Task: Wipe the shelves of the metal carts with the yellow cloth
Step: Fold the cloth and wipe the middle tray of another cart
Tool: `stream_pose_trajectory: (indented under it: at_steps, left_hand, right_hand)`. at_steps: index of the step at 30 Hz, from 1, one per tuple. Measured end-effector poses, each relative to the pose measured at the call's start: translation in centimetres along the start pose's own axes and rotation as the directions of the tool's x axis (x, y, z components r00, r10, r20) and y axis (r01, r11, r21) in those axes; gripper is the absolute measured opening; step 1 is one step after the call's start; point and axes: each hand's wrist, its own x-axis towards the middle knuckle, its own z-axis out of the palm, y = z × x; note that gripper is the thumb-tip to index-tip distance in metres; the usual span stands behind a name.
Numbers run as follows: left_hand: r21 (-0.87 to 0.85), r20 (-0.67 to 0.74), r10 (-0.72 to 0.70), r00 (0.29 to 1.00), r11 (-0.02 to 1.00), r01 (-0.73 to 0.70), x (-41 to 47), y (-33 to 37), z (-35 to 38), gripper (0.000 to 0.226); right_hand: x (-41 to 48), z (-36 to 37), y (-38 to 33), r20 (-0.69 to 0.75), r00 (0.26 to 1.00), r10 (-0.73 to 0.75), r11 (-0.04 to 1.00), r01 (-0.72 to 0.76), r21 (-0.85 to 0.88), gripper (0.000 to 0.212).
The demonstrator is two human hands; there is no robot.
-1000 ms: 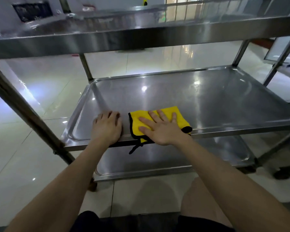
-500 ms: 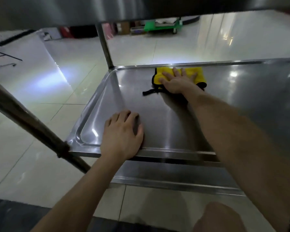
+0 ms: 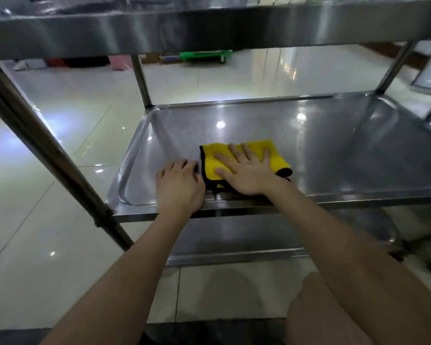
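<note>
- Folded yellow cloth with black edging: lies flat near the front edge of the middle stainless steel shelf, left of centre.
- My right hand: pressed on top of the cloth, fingers straight and spread.
- My left hand: flat on the shelf just beside the cloth's left edge, holding nothing.
- Recommendation: keep palm pressure even, overlap strokes, and reach the rim and corners.

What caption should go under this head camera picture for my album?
Wiping time: the right hand presses the yellow cloth flat on the middle shelf while the left hand rests beside it.
</note>
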Motion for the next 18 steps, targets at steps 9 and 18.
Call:
stream_pose_trajectory:
  at_steps: [9, 18]
  left_hand:
    - [-0.023, -0.008, 0.049, 0.999, 0.999, -0.049, 0.0, 0.0, -0.5, 0.035]
    - [-0.017, 0.005, 0.071, 0.997, 0.997, -0.071, 0.5, -0.4, -0.2, 0.043]
  right_hand:
    - [-5.8, -0.2, -1.1, -0.018, 0.995, 0.094, 0.995, -0.093, 0.03, 0.067]
    - [-9.3, -0.9, 6.0, -0.024, 0.982, 0.186, 0.982, -0.185, 0.039, 0.067]
